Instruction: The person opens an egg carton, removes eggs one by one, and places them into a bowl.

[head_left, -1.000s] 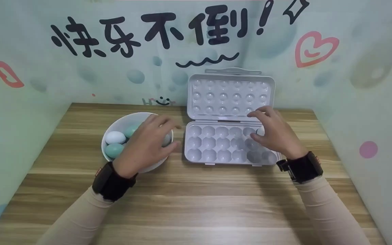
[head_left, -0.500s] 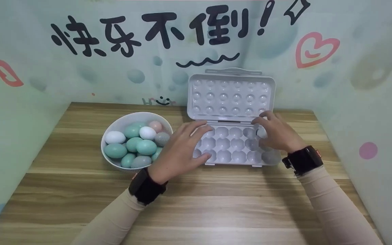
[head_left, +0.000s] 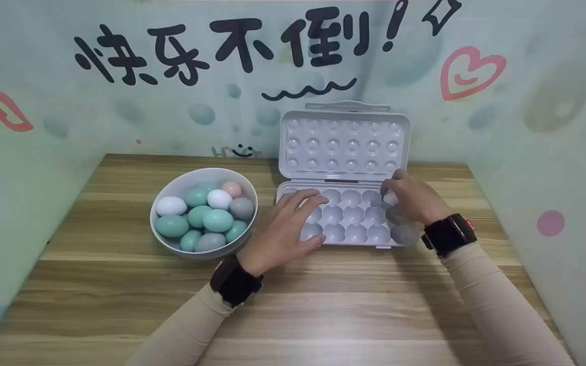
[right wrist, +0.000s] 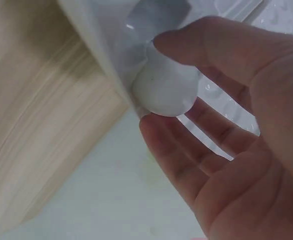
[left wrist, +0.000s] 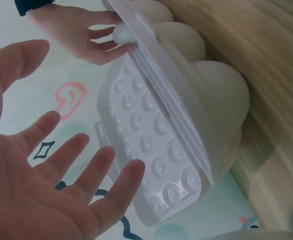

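My right hand point(head_left: 420, 199) pinches a white egg point(right wrist: 166, 87) at the back right cup of a pale grey plastic egg carton point(head_left: 354, 214). In the right wrist view, the thumb lies against one side of that egg and the fingers reach round the other. My left hand point(head_left: 283, 231) is over the carton's left end, fingers spread and holding nothing; the left wrist view shows its bare palm point(left wrist: 31, 200). The carton's lid point(head_left: 344, 145) stands raised at the back, with rows of round bumps. Part of the carton's right side is hidden behind my right hand.
A white bowl point(head_left: 183, 185) left of the carton holds several eggs: green point(head_left: 172, 225), white point(head_left: 171, 206), grey point(head_left: 242, 208) and one pink point(head_left: 231, 190). All stand on a wooden table point(head_left: 293, 310). A printed backdrop point(head_left: 201, 114) rises right behind the lid.
My left hand has moved right, from over the bowl to the carton's left end, uncovering the eggs. The right hand has come down slightly with the white egg at the back right cup.
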### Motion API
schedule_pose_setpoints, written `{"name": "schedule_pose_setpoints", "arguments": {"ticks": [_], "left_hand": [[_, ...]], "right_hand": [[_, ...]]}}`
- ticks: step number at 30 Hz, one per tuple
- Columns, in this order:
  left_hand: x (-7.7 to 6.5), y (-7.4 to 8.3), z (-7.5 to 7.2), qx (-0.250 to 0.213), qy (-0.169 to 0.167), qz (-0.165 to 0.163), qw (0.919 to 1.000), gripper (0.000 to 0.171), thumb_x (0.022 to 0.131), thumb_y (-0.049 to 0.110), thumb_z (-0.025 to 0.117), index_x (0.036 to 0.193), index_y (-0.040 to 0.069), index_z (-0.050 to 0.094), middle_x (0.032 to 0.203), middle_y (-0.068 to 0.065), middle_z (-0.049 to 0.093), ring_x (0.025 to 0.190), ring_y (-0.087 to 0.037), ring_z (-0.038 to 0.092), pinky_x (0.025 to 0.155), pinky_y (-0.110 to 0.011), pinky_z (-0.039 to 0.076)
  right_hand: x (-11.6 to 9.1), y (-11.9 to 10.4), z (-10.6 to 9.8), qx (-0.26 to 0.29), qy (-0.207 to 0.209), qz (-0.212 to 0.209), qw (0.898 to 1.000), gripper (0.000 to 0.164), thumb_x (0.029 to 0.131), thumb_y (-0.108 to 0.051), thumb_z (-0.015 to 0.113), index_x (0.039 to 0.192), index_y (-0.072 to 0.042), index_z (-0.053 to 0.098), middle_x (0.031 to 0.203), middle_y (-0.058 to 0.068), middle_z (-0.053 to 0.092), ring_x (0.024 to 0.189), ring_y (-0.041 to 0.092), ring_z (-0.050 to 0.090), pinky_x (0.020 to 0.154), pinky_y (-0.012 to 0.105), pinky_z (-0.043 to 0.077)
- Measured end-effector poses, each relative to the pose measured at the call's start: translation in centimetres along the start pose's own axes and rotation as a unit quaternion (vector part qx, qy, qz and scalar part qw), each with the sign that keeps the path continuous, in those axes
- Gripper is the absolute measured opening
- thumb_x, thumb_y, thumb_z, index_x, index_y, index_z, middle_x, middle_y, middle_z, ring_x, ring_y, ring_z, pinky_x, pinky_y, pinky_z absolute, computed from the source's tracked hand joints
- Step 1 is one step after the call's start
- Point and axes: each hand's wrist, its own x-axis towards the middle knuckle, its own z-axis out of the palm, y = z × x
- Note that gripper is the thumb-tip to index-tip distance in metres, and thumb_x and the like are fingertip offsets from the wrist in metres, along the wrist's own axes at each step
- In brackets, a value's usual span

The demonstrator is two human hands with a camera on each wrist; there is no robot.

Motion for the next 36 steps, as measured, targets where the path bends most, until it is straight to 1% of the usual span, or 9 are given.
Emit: {"name": "schedule_pose_setpoints", "arguments": {"ticks": [10, 14, 18, 20, 22, 25, 29, 32, 36], "left_hand": [[-0.1, 0.0, 0.2, -0.006, -0.015, -0.01, 0.9998, 0.065, 0.093, 0.035, 0.08, 0.149, 0.017, 0.055, 0.155, -0.006, 0.05, 0.138, -0.029, 0.051, 0.112, -0.044, 0.048], [-0.1, 0.0, 0.4, -0.011, -0.015, -0.009, 0.9998, 0.065, 0.093, 0.035, 0.08, 0.15, 0.017, 0.054, 0.155, -0.006, 0.049, 0.139, -0.03, 0.05, 0.115, -0.044, 0.046], [-0.1, 0.0, 0.5, -0.011, -0.006, -0.005, 0.9999, 0.064, 0.092, 0.033, 0.081, 0.149, 0.016, 0.055, 0.154, -0.006, 0.05, 0.136, -0.029, 0.051, 0.113, -0.044, 0.047], [-0.1, 0.0, 0.5, -0.01, 0.001, -0.003, 0.9999, 0.063, 0.092, 0.032, 0.081, 0.148, 0.016, 0.056, 0.153, -0.006, 0.051, 0.135, -0.029, 0.052, 0.112, -0.043, 0.048], [-0.1, 0.0, 0.4, -0.011, 0.009, -0.002, 0.9999, 0.062, 0.092, 0.031, 0.081, 0.147, 0.016, 0.056, 0.152, -0.005, 0.052, 0.135, -0.028, 0.052, 0.11, -0.042, 0.049], [0.0, -0.1, 0.3, -0.022, 0.023, -0.002, 0.9995, 0.06, 0.092, 0.028, 0.081, 0.146, 0.016, 0.058, 0.15, -0.005, 0.054, 0.137, -0.028, 0.051, 0.114, -0.043, 0.046], [0.2, -0.2, -0.1, -0.031, 0.045, -0.002, 0.9985, 0.059, 0.09, 0.023, 0.082, 0.143, 0.014, 0.06, 0.149, -0.006, 0.055, 0.138, -0.029, 0.051, 0.117, -0.044, 0.042], [0.4, -0.2, -0.3, -0.037, 0.065, 0.005, 0.9972, 0.059, 0.087, 0.021, 0.083, 0.141, 0.014, 0.061, 0.147, -0.007, 0.057, 0.137, -0.03, 0.052, 0.117, -0.043, 0.042], [0.6, 0.0, -0.5, -0.052, 0.085, 0.018, 0.9948, 0.059, 0.085, 0.019, 0.085, 0.139, 0.014, 0.062, 0.143, -0.006, 0.058, 0.134, -0.03, 0.053, 0.116, -0.041, 0.042]], "right_hand": [[0.9, 0.5, 0.5, -0.018, 0.014, -0.026, 0.999, 0.044, 0.061, 0.012, 0.074, 0.102, -0.002, 0.077, 0.107, 0.019, 0.067, 0.094, 0.038, 0.064, 0.087, 0.052, 0.057], [1.0, 0.8, 0.4, -0.018, 0.014, -0.035, 0.999, 0.039, 0.064, 0.013, 0.078, 0.099, -0.002, 0.078, 0.106, 0.019, 0.068, 0.094, 0.037, 0.065, 0.087, 0.05, 0.058], [0.9, 0.9, 0.1, -0.02, 0.014, -0.045, 0.999, 0.036, 0.068, 0.012, 0.083, 0.1, -0.003, 0.078, 0.105, 0.02, 0.067, 0.093, 0.037, 0.065, 0.086, 0.05, 0.058], [0.7, 0.9, -0.2, -0.019, 0.028, -0.048, 0.998, 0.035, 0.07, 0.011, 0.085, 0.102, -0.002, 0.077, 0.103, 0.019, 0.067, 0.093, 0.037, 0.065, 0.085, 0.051, 0.058], [0.4, 0.8, -0.5, -0.01, 0.054, -0.052, 0.997, 0.034, 0.072, 0.009, 0.087, 0.103, -0.002, 0.076, 0.101, 0.018, 0.066, 0.093, 0.037, 0.064, 0.085, 0.052, 0.056], [0.1, -0.1, -1.2, 0.019, 0.11, -0.067, 0.991, 0.034, 0.074, 0.007, 0.088, 0.104, -0.001, 0.074, 0.099, 0.017, 0.067, 0.089, 0.036, 0.064, 0.082, 0.049, 0.055], [-0.6, -2.3, -2.0, 0.09, 0.166, -0.086, 0.978, 0.032, 0.075, 0.002, 0.09, 0.103, -0.003, 0.075, 0.098, 0.012, 0.07, 0.084, 0.029, 0.068, 0.075, 0.042, 0.057], [-1.1, -4.1, -2.1, 0.161, 0.169, -0.074, 0.97, 0.031, 0.077, -0.002, 0.091, 0.104, -0.003, 0.075, 0.101, 0.009, 0.073, 0.088, 0.024, 0.071, 0.077, 0.038, 0.062], [-1.8, -6.2, -1.9, 0.249, 0.141, -0.041, 0.957, 0.032, 0.081, -0.004, 0.091, 0.109, -0.004, 0.075, 0.106, 0.008, 0.075, 0.095, 0.025, 0.074, 0.082, 0.038, 0.064]]}}
